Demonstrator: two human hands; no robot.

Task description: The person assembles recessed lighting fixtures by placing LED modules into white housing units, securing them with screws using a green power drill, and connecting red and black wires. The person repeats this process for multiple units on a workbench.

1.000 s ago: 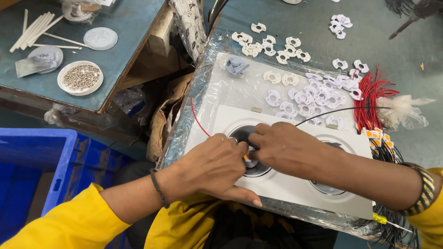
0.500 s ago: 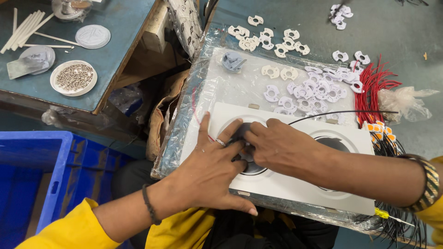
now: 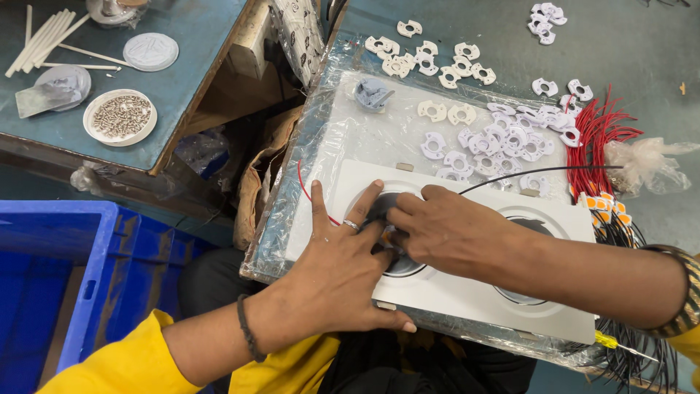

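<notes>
A white rectangular panel (image 3: 467,299) with two round openings lies on a plastic-wrapped board in front of me. My left hand (image 3: 343,270) rests flat on the panel's left part, fingers spread, a ring on one finger, holding nothing. My right hand (image 3: 445,233) reaches in from the right, its fingertips closed on the dark round fitting (image 3: 379,208) in the left opening. A thin black wire (image 3: 539,171) runs from under my right hand toward the right. A red wire (image 3: 302,186) curves beside my left fingers. The right opening (image 3: 543,219) is partly hidden by my right forearm.
Several small white plastic ring parts (image 3: 503,138) lie scattered beyond the panel, beside a grey lump (image 3: 372,93). A red wire bundle (image 3: 594,142) and black wires (image 3: 634,350) sit at the right. At left are a blue crate (image 3: 80,277), a dish of screws (image 3: 120,117) and white sticks (image 3: 40,36).
My left hand has slid up the panel and spread its fingers beside the left opening. A black wire now stretches out to the right. My right hand has stayed on the fitting.
</notes>
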